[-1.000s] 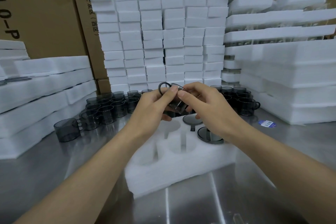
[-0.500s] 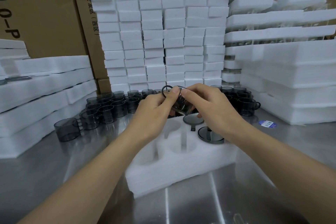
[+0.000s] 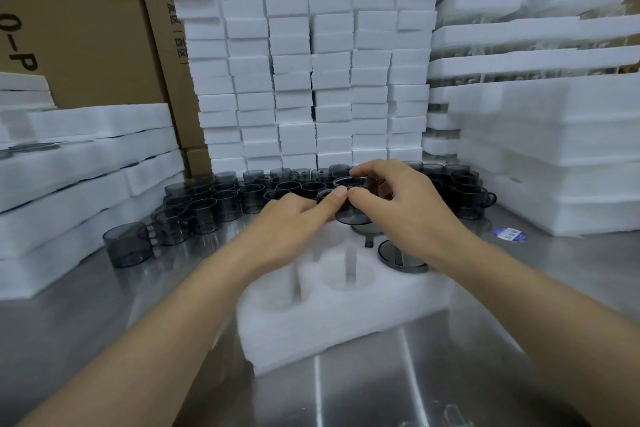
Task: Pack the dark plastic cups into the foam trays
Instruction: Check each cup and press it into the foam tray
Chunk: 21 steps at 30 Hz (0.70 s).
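A white foam tray (image 3: 332,329) with round pockets lies on the steel table in front of me. Two dark cups sit sunk in its far right pockets, one (image 3: 401,255) by my right wrist. Both hands hold one dark translucent cup (image 3: 353,199) upright just above the tray's far edge. My right hand (image 3: 398,201) curls round its rim and side. My left hand (image 3: 294,222) pinches its handle from the left. Two near pockets (image 3: 346,274) are bare.
Many loose dark cups (image 3: 221,198) crowd the table behind the tray; one cup (image 3: 128,244) stands apart at the left. Stacks of foam blocks (image 3: 311,73) rise behind, foam trays (image 3: 69,184) stacked left and right (image 3: 554,149). Cardboard boxes (image 3: 86,28) form the back wall.
The held cup has turned from tilted to upright and come down toward the tray's far edge. Both hands have lowered with it.
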Tool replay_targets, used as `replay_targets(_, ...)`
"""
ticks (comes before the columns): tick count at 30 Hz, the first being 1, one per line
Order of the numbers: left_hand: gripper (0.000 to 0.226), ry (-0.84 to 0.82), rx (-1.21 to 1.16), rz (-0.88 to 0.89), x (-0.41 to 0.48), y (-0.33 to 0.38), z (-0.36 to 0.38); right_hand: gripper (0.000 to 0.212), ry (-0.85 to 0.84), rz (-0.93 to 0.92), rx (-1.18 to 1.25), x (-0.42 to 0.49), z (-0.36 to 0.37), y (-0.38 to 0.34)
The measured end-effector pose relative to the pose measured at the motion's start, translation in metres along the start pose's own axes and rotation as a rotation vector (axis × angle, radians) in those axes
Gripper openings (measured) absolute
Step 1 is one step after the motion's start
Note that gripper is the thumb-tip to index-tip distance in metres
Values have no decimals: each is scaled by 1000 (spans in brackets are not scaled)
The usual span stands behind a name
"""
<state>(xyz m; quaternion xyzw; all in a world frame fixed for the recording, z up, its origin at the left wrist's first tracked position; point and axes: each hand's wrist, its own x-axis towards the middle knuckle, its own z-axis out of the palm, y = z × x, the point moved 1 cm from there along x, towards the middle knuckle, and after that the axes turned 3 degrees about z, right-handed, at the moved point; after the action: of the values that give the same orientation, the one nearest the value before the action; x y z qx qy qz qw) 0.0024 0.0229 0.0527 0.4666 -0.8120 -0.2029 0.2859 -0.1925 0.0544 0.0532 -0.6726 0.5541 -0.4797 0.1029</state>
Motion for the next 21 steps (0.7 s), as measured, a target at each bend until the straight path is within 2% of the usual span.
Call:
replay_targets(5,83,-93,-227,61,0,0,-1,73,-114,-28,14,-2,-4,-5)
replay_targets(8,72,-132,-241,82,0,1,2,62,-151,-40,-7,-2,-5,-6)
replay_targets(10,78,-129,-216,76,-2,4,2,55,-175,-37,-11,-3,-7,-6)
replay_targets(14,45,-125,-334,137,-8,9,1,43,-229,-50,16,-6,-8,-9)
replay_targets(17,46,-145,-375,162,-8,10,0,38,-247,-71,13,-8,-9,-12)
replay_targets(21,67,-154,-349,142,-5,9,0,34,-247,-83,-28,-8,-7,-14)
